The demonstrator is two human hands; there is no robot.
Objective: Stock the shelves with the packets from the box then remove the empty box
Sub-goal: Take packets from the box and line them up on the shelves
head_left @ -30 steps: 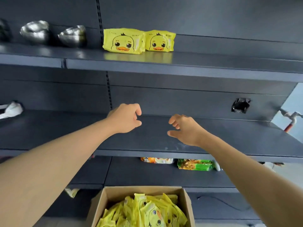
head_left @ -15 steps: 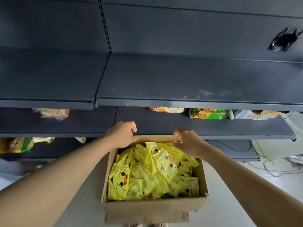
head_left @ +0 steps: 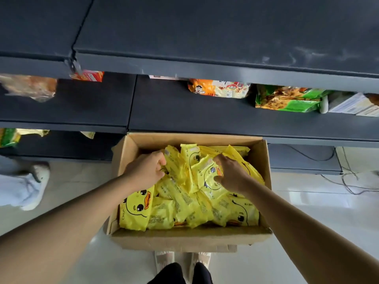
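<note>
light: bright, even daylight | glare: white floor (head_left: 307,212) | blur: soft at left edge | distortion: wide-angle, shelves (head_left: 205,64) bend

The cardboard box (head_left: 190,240) stands open on the floor (head_left: 307,218), its top unobstructed, so both hands reach in from above. Yellow packets (head_left: 184,199) fill it in a loose heap almost wall to wall, leaving little room between them. The far wall of the box sits just under the front edge of the lower shelf (head_left: 225,134), which overhangs it. That shelf has a broad bare strip at the front; snack bags (head_left: 287,99) crowd its back. The upper shelf (head_left: 205,27) lies bare.
</note>
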